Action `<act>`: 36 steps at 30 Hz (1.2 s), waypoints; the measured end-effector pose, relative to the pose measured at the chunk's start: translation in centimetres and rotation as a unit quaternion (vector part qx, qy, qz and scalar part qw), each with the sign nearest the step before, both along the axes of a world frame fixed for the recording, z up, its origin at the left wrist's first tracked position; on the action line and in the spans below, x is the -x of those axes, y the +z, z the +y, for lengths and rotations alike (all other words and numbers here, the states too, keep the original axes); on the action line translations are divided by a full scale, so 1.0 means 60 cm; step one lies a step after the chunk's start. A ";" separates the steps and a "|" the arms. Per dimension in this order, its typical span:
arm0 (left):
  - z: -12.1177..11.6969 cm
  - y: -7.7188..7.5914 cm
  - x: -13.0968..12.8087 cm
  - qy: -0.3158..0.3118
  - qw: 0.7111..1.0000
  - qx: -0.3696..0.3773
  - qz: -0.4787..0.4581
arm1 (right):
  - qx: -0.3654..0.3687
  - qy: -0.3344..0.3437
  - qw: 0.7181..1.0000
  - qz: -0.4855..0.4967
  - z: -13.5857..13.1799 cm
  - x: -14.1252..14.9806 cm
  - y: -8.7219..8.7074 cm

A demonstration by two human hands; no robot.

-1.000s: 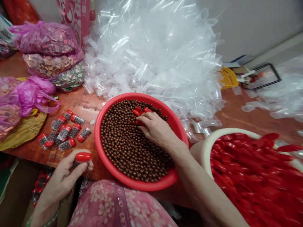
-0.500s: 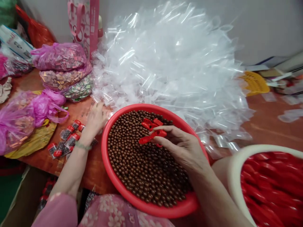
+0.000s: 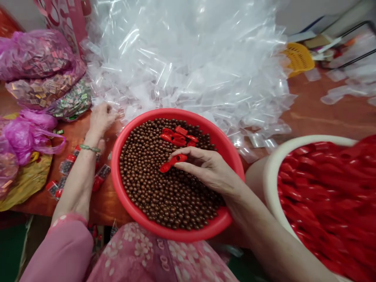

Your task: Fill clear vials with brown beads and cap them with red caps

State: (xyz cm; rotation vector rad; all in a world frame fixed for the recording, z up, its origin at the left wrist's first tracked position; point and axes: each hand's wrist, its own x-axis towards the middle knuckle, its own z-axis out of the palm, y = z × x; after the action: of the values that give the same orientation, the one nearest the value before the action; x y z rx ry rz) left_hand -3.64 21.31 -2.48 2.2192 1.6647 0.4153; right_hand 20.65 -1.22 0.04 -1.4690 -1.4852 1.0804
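A red basin (image 3: pixel 125 135) full of small brown balls (image 3: pixel 152 184) sits in front of me. My right hand (image 3: pixel 210 170) rests over the balls and pinches a red cap (image 3: pixel 172 162) between thumb and fingers. Several more red caps (image 3: pixel 178 137) lie on the balls at the far side. My left hand (image 3: pixel 101 117) reaches to the edge of a big heap of clear plastic sleeves (image 3: pixel 188 58), its fingers curled on one of them. Filled packets with red caps (image 3: pixel 100 180) lie on the table under my left forearm.
A white tub (image 3: pixel 272 176) of red caps stands at the right. Pink bags of small wrapped pieces (image 3: pixel 35 58) and a yellow bag (image 3: pixel 26 180) lie at the left. A yellow basket (image 3: pixel 298 58) is at the far right of the brown table (image 3: pixel 317 113).
My left hand let go of a capped packet and went forward to the clear sleeves. My right hand picked a red cap off the balls and drew it back toward me.
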 end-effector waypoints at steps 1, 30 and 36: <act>-0.011 0.013 0.010 0.000 0.999 -0.007 -0.034 | -0.011 0.013 0.999 -0.037 -0.001 -0.002 -0.004; -0.276 0.086 -0.133 -0.457 0.839 -0.006 0.296 | -0.110 -0.007 0.917 -0.385 0.013 -0.042 -0.045; -0.260 0.052 -0.122 -0.497 0.844 0.099 0.178 | -0.114 -0.017 0.929 -0.352 0.012 -0.048 -0.043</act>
State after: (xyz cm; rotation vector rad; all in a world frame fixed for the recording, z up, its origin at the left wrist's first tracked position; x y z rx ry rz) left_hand 3.65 5.71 0.66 2.6975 0.4234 -0.4407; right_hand 23.56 -0.50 -2.53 -1.7944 -1.9745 0.3250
